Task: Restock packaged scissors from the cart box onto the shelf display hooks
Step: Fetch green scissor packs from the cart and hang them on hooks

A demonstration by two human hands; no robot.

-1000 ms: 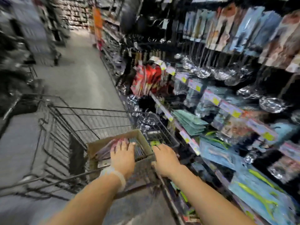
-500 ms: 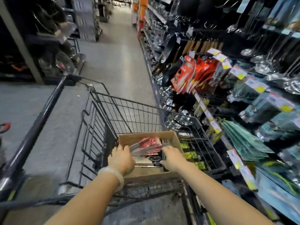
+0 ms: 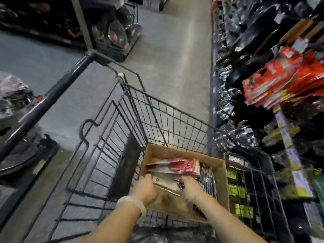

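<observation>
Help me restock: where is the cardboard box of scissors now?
In the head view, the cardboard box sits in the wire cart, low and centre-right, with both hands inside it and the shelf display to its right.

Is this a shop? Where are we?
Most likely a shop aisle: a wire shopping cart carries a cardboard box of packaged goods, and red packets hang on display shelves along the right.

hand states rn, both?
Left hand: gripping the near end of a flat scissors pack in the box.
Right hand: gripping the same pack's other side.
</observation>
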